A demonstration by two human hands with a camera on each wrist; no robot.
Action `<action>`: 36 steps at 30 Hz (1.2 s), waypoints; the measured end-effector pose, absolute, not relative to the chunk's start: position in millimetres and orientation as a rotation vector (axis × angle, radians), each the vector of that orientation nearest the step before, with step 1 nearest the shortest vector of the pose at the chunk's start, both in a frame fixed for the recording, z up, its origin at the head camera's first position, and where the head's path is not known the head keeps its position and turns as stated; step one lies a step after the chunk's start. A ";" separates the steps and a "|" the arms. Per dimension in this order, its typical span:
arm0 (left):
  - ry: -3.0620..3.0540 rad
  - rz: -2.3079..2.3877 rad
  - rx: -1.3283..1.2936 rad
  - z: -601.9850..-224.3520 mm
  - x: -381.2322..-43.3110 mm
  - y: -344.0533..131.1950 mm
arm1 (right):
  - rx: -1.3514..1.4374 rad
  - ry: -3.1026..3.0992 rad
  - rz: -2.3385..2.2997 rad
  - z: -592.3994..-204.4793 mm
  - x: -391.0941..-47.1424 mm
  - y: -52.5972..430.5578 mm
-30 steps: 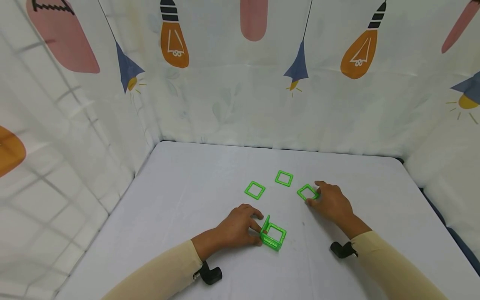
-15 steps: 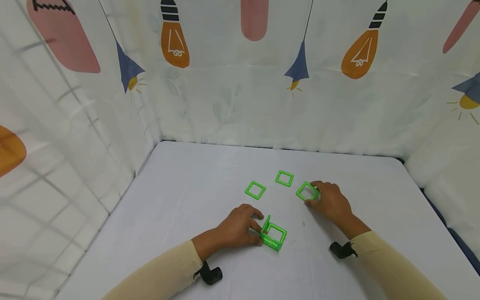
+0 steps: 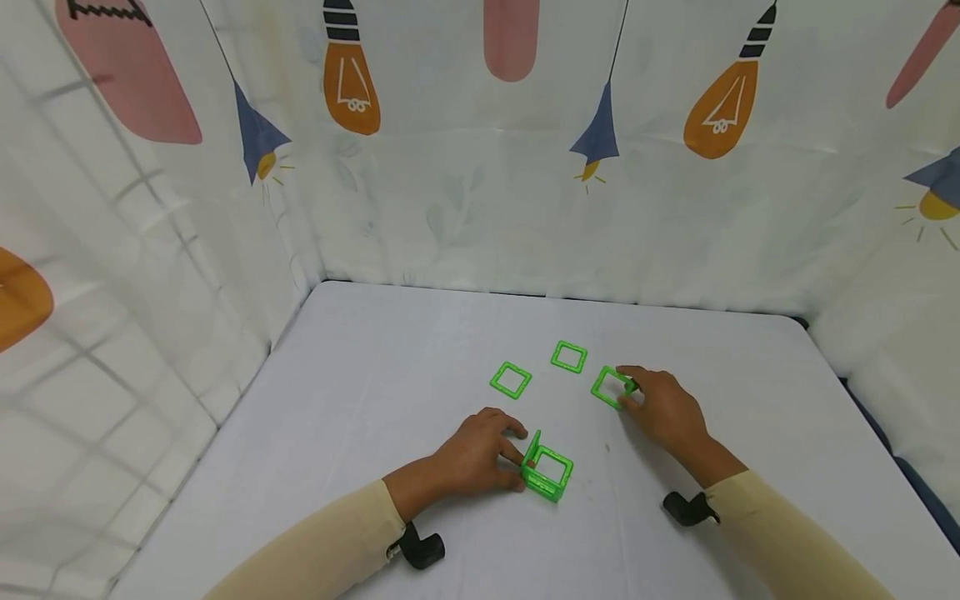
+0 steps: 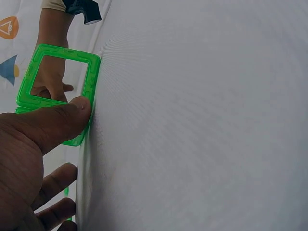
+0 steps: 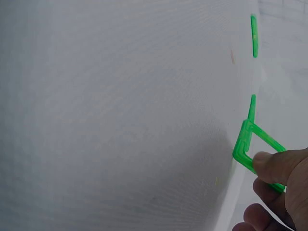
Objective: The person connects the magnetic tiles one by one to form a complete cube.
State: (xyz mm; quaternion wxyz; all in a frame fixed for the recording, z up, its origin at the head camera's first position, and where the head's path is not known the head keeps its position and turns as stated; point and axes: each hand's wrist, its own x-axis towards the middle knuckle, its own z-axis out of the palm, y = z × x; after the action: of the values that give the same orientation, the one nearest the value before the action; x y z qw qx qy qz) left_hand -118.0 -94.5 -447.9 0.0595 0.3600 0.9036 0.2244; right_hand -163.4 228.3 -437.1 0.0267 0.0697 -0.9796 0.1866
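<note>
My left hand (image 3: 474,457) pinches a green assembly of square frame tiles (image 3: 547,475) between thumb and fingers; one tile lies flat and others stand up along its sides. In the left wrist view the thumb presses on a standing green frame (image 4: 93,79). Farther right, my right hand (image 3: 663,407) holds a single green square frame (image 3: 597,388) by its edge. The right wrist view shows the thumb on that tilted frame (image 5: 240,139). Two more green square frames, a left one (image 3: 495,383) and a far one (image 3: 556,362), lie flat beyond the hands.
A white cloth covers the table (image 3: 390,358). Behind it and at the sides hang white curtains (image 3: 465,217) printed with lamps and bulbs. Each wrist carries a black camera mount, the left one (image 3: 422,550) close above the cloth.
The right hand has picked its square frame up from flat and turned it to a tilt, fingers shifting on the edge. The left hand and its assembly stay in place.
</note>
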 end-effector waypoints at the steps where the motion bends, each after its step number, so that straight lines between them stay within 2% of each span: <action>1: 2.733 0.680 1.089 -447.9 -118.0 -94.5 | 0.229 -3.014 0.578 -437.1 -162.2 228.9; 20: 2.738 0.673 1.096 -449.7 -119.4 -95.2 | 0.324 -2.922 0.607 -432.7 -143.3 227.6; 36: 2.732 0.683 1.129 -448.1 -119.7 -95.6 | 0.362 -2.922 0.647 -420.0 -125.9 207.8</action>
State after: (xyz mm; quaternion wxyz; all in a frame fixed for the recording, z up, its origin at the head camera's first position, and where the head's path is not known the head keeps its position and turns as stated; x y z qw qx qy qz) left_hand -119.7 -95.6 -448.1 0.0540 0.3715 0.8992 0.2248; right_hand -125.9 207.8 -420.0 0.0633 0.1197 -0.9674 0.2142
